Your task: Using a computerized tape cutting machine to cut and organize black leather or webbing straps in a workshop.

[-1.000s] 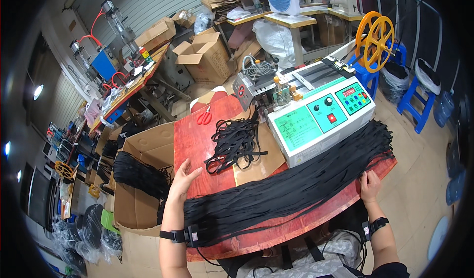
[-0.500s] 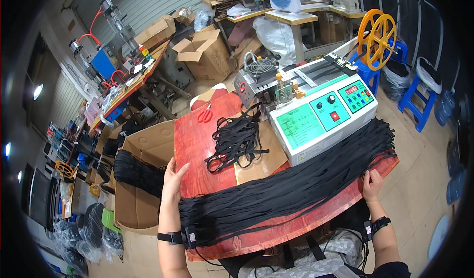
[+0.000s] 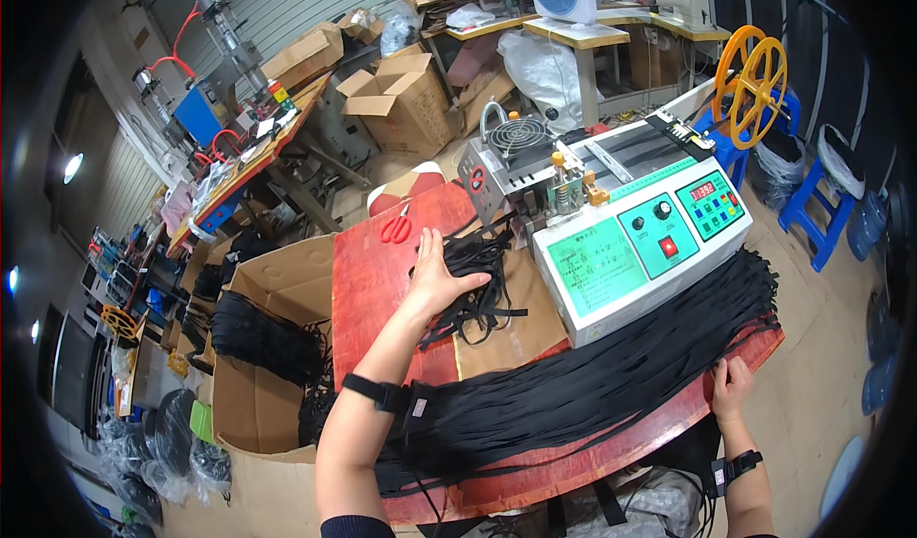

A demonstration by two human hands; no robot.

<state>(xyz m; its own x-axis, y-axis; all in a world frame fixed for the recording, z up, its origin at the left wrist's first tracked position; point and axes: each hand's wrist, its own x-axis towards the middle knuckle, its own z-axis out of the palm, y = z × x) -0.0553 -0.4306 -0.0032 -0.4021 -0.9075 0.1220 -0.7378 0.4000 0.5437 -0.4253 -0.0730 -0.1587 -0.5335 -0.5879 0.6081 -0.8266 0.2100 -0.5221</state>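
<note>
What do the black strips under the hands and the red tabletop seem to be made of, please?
The black strips look like matte woven webbing or elastic: flat, limp, no shine. The red tabletop seems painted or laminated board, smooth with a slight sheen and worn edges. The left hand rests on a loose pile of strips.

Loose strap pile (image 3: 478, 285): small tangle of black straps, heaped and looped, directly under and just beyond the left hand's fingers (image 3: 432, 251).
Long strap bundle (image 3: 592, 376): many black straps laid parallel in a flat band across the worktop, its far end touching the right hand's fingers (image 3: 728, 371).
</note>
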